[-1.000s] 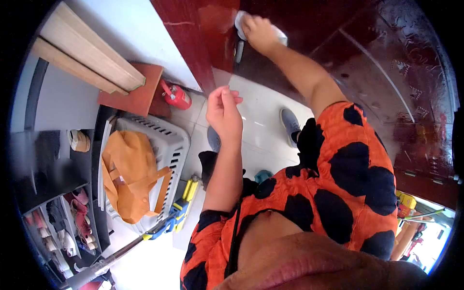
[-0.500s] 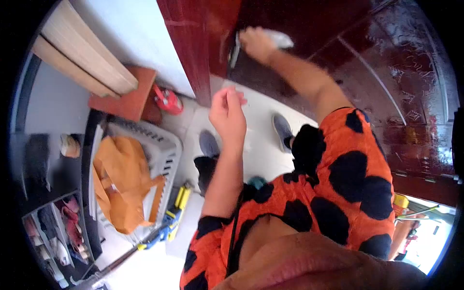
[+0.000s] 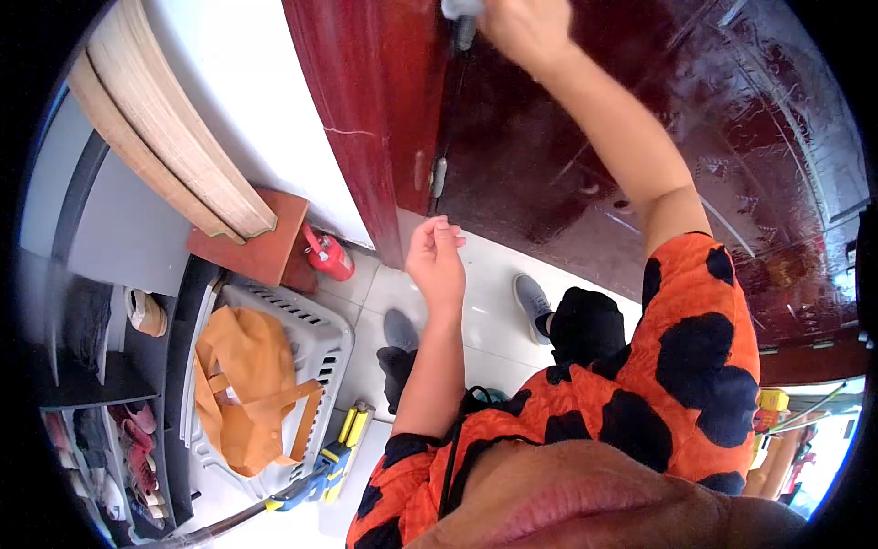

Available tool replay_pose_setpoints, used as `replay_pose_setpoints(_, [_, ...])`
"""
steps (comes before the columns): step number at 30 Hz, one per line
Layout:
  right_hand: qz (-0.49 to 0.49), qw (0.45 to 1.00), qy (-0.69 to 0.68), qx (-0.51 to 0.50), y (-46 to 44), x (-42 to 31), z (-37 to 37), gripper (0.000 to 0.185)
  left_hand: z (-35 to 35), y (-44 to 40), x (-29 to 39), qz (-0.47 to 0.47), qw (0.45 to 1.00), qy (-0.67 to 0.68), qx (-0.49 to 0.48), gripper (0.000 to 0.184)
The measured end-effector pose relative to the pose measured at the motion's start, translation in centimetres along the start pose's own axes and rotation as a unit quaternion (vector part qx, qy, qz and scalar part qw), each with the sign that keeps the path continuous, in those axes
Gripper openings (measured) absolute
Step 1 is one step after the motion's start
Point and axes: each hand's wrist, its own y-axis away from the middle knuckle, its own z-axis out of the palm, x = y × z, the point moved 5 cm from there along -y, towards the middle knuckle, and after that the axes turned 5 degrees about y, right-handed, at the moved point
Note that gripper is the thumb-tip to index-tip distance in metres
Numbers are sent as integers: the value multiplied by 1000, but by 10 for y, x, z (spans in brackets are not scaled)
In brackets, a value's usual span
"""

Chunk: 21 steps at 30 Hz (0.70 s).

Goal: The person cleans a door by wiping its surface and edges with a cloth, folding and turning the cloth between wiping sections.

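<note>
My right hand point(image 3: 528, 29) is raised at the top of the view, closed on a pale cloth point(image 3: 460, 8) that lies against a metal hinge on the dark red door point(image 3: 549, 137). Most of the cloth is cut off by the frame edge or hidden by my fingers. Lower down and to the left, my left hand point(image 3: 436, 259) hangs in the air in front of the door frame point(image 3: 380, 119), its fingers curled in and nothing visible in them. A second hinge point(image 3: 439, 177) shows on the door's edge between my hands.
At left, wooden boards point(image 3: 174, 128) lean over a reddish stool point(image 3: 261, 242). Beside it are a red extinguisher point(image 3: 331, 257) and a grey basket point(image 3: 334, 343) with an orange bag point(image 3: 242, 384). A shoe rack point(image 3: 101, 393) stands far left. My feet are on pale tiles.
My right hand and the cloth have moved up along the door edge, toward the top of the view. The view has tilted upward, so the floor and basket appear lower. My left hand stays curled.
</note>
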Motion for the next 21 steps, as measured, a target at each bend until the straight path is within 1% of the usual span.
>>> replay_pose_setpoints(2, [-13,999,-8,-39,-9,4,22,30,4,1,-3,-7,1000,-5,-9,17])
replay_pose_setpoints(3, [-14,999,-8,-42,-7,3,27,30,6,1,-6,-6,1000,-3,-14,16])
replay_pose_setpoints(5, [-13,998,54,-38,-6,-3,28,25,7,3,-9,-6,1000,2,-20,16])
replay_pose_setpoints(6, [-15,998,56,-35,-5,-6,27,25,7,3,-9,-1,1000,2,-20,16])
replay_pose_setpoints(8, [-26,989,75,-122,8,-15,33,22,7,3,-8,7,1000,5,-24,16])
replay_pose_setpoints(9, [-72,989,82,-96,18,-25,24,14,6,4,-8,10,1000,7,-22,16])
replay_pose_setpoints(10, [-104,981,47,-154,39,-28,50,19,6,4,-7,16,1000,11,-20,16])
replay_pose_setpoints(12, [-144,980,43,-127,51,-37,46,18,3,2,-7,14,1000,6,-23,15])
replay_pose_setpoints(14, [-157,978,42,-132,53,-39,43,19,0,3,-8,11,1000,-1,-27,14])
replay_pose_setpoints(16, [-204,942,48,-263,48,-36,51,17,-2,1,-9,10,1000,-11,-4,16])
replay_pose_setpoints(18, [-265,925,5,-272,31,-29,43,13,-2,1,-7,24,999,-12,-27,16])
replay_pose_setpoints(20, [-291,919,65,-257,-7,-6,29,16,-5,-2,-8,11,999,-35,-35,16])
replay_pose_setpoints(21, [-274,937,86,-201,-28,9,22,16,-8,-5,-12,0,1000,-2,-28,15])
